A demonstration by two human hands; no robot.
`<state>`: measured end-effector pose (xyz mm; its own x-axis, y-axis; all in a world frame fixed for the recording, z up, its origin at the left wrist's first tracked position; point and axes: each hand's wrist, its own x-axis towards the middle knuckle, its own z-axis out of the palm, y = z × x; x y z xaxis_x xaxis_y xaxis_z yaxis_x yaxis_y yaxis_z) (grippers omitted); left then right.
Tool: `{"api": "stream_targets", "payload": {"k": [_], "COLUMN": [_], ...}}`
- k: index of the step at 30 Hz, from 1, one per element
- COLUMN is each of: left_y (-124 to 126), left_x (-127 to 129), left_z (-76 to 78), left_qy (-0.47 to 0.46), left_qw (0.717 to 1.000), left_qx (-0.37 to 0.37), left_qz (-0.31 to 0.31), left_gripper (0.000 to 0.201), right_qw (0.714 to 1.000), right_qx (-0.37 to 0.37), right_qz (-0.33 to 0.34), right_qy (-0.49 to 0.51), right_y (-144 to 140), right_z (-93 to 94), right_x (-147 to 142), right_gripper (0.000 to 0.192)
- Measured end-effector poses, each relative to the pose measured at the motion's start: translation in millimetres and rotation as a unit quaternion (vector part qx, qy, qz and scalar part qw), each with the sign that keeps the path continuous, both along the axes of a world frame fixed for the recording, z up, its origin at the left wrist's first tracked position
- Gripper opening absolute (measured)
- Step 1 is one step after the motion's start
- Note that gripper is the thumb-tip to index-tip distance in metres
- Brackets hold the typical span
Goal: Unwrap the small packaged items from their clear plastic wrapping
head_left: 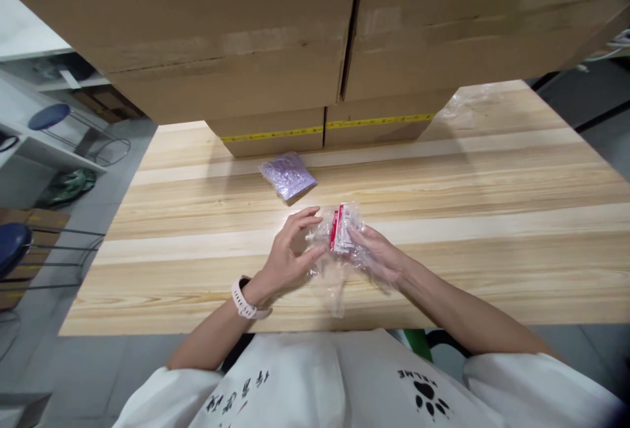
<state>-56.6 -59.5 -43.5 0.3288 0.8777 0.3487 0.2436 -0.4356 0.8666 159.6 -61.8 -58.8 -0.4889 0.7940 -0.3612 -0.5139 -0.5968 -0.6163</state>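
Observation:
Both hands meet over the wooden table point(443, 185), just in front of me. My left hand point(290, 254), with a white watch on its wrist, pinches the left side of a clear plastic bag point(335, 264). My right hand point(378, 254) is under and behind the bag's right side and holds it too. Inside the bag is a small red and white packet point(341, 226), standing roughly upright between my fingers. The bag's lower end hangs loose toward the table's near edge. A second small bag with purple contents point(288, 176) lies flat on the table farther back, apart from both hands.
Large cardboard boxes point(275, 41) are stacked at the back of the table and overhang it; the lower ones carry yellow tape. Crumpled clear film point(467, 96) lies at the far right. Blue stools point(49, 116) and white shelving stand on the left floor.

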Motion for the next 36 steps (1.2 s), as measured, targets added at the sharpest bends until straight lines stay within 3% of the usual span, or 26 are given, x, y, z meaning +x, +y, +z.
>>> {"api": "stream_targets", "payload": {"k": [3, 6, 9, 12, 14, 16, 18, 22, 24, 27, 31, 34, 36], "left_y": [2.2, 2.1, -1.6, -6.6, -8.8, -9.6, -9.4, -8.7, -7.1, 0.9, 22.5, 35.8, 38.8], "left_x": [0.3, 1.7, 4.7, 11.1, 16.2, 19.9, 20.8, 20.9, 26.8, 50.2, 101.5, 139.2, 158.2], "left_z": [-3.0, -7.3, -10.7, -12.0, -11.8, -11.2, -11.3, -12.8, -10.8, -1.0, 16.9, 22.8, 19.6], "left_qy": [-0.013, -0.038, -0.101, -0.198, -0.241, -0.258, -0.262, -0.272, -0.261, -0.199, -0.134, -0.153, -0.168], "left_qw": [0.999, 0.995, 0.984, 0.934, 0.906, 0.894, 0.893, 0.897, 0.907, 0.935, 0.954, 0.949, 0.938], "left_qx": [0.014, -0.016, -0.138, -0.295, -0.345, -0.362, -0.363, -0.349, -0.33, -0.293, -0.256, -0.251, -0.276], "left_qz": [0.049, 0.088, 0.049, -0.028, -0.051, -0.051, -0.04, -0.018, -0.003, -0.018, -0.081, -0.111, -0.125], "left_gripper": [0.02, 0.007, 0.018, 0.036, 0.047, 0.049, 0.046, 0.042, 0.037, 0.03, 0.029, 0.038, 0.042], "right_qw": [1.0, 0.999, 1.0, 0.993, 0.959, 0.901, 0.877, 0.914, 0.921, 0.905, 0.837, 0.805, 0.775], "right_qx": [0.001, -0.008, 0.003, 0.075, 0.18, 0.288, 0.346, 0.336, 0.324, 0.307, 0.286, 0.249, 0.214], "right_qz": [-0.017, 0.003, 0.001, -0.053, -0.096, -0.113, -0.081, 0.022, 0.032, -0.056, -0.21, -0.308, -0.392], "right_qy": [0.018, 0.038, 0.026, -0.071, -0.199, -0.306, -0.324, -0.226, -0.213, -0.288, -0.416, -0.441, -0.447], "right_y": [2.0, -0.3, -4.5, -7.5, -8.6, -9.6, -11.5, -18.8, -23.9, -31.8, -32.0, -3.6, 37.6], "right_z": [-1.7, -2.0, -1.1, -1.1, -1.4, -0.5, 2.3, 10.9, 12.7, 9.2, 2.5, 1.1, 1.0], "right_x": [2.4, 0.1, -5.5, -9.8, -10.4, -9.5, -8.3, -6.1, -3.0, 9.3, 47.9, 97.9, 140.5], "right_gripper": [0.039, 0.043, 0.048, 0.046, 0.036, 0.027, 0.031, 0.056, 0.063, 0.058, 0.036, 0.033, 0.035]}}
